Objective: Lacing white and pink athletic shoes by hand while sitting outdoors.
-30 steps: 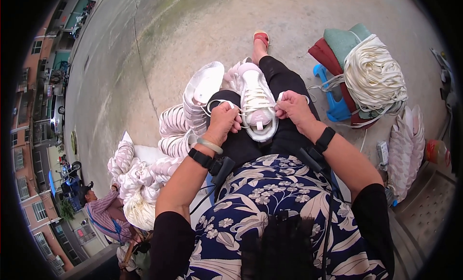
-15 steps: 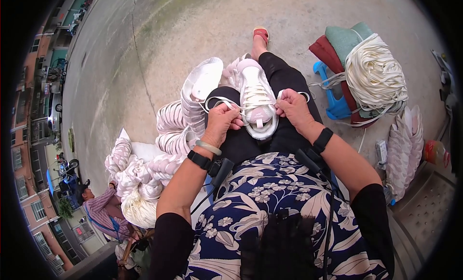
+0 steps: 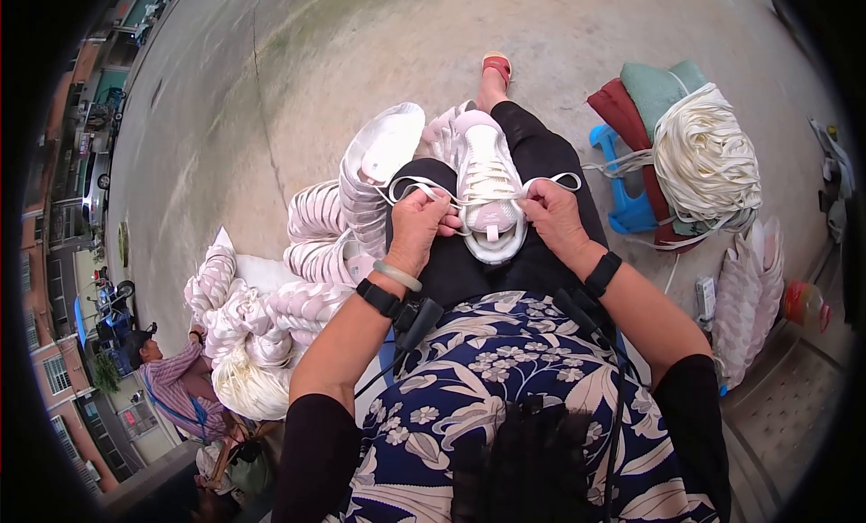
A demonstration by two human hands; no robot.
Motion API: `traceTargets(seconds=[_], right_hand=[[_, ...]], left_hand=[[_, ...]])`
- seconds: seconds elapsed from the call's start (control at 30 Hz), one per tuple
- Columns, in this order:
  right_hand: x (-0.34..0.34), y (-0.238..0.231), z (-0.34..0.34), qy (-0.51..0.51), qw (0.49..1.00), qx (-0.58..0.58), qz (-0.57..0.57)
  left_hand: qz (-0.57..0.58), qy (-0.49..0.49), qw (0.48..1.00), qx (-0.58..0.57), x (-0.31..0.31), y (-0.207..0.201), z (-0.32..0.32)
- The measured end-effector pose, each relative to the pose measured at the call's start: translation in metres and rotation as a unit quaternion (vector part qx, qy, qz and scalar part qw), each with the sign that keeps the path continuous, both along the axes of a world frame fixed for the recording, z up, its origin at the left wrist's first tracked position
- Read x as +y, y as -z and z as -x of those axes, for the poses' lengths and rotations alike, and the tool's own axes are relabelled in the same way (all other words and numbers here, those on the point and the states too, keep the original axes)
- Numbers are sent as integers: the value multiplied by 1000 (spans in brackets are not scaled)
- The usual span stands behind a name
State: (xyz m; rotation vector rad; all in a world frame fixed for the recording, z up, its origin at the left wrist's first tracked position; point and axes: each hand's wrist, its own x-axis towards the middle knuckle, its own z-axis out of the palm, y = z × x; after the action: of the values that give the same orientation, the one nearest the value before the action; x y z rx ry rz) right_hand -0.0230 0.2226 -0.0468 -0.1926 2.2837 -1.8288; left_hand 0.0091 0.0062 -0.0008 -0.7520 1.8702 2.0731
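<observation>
The left hand (image 3: 424,230) pinches the shoelace (image 3: 471,201) between thumb and fingers, just beside the shoe (image 3: 482,144). The right hand (image 3: 552,218) is likewise closed on the lace at the opposite side, and the two hands are apart, with the shoe between them. Lace curves up beyond each grip. The shoe, white with pale pink parts, lies on the person's lap, toe pointing away and heel toward the body, its lace crossing over the tongue in rows.

To the left, near the knee, are stacks of white and pink shoe pieces (image 3: 316,221), with more tied in bundles (image 3: 239,307) nearer the body. On the right, a big bundle of cream laces (image 3: 706,153) lies against a green cloth (image 3: 663,86) and a red cloth (image 3: 621,113), beside a blue plastic thing (image 3: 631,215). Another row of shoe pieces (image 3: 749,311) lies nearer, beside a bottle (image 3: 806,307). Farther left, another person (image 3: 185,383) sits.
</observation>
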Motion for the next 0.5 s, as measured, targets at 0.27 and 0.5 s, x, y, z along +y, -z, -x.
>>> traceTargets(seconds=[0.27,0.5], right_hand=[[0,-30,-10,-46,983,69,-165],[-2,-28,-5,-80,955,124,-259]], left_hand=[[27,11,999,31,3,4,-1],[80,1,996,51,8,6,1]])
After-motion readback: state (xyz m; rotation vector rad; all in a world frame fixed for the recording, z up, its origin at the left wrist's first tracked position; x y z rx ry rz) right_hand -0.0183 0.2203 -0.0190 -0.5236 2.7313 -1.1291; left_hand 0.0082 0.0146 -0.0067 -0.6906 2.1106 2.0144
